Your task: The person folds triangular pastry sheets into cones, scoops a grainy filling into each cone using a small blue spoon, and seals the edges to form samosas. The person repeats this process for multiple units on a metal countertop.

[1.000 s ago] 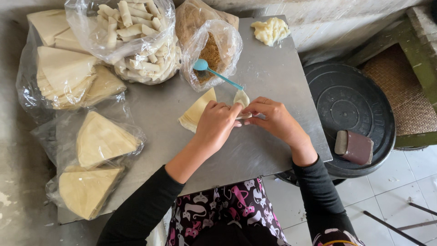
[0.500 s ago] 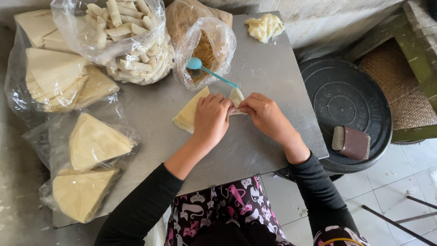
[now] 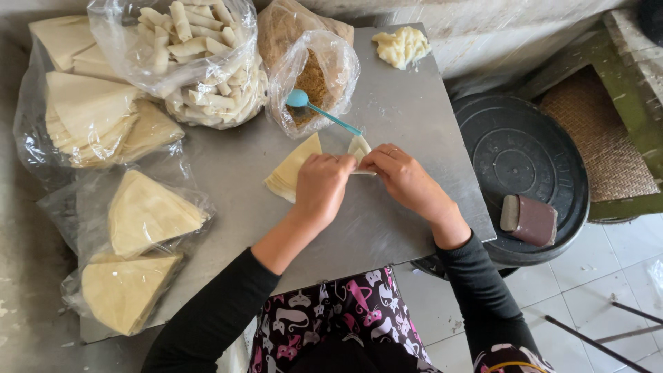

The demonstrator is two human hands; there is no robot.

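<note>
Wrapper [image 3: 359, 147] btwn hands [image 3: 359, 181]

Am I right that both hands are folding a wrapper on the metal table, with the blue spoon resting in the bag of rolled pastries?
Not quite. The head view shows the blue spoon resting in the bag of brown filling, not the rolled pastries. Both the left hand and right hand do work the wrapper on the metal table.
</note>
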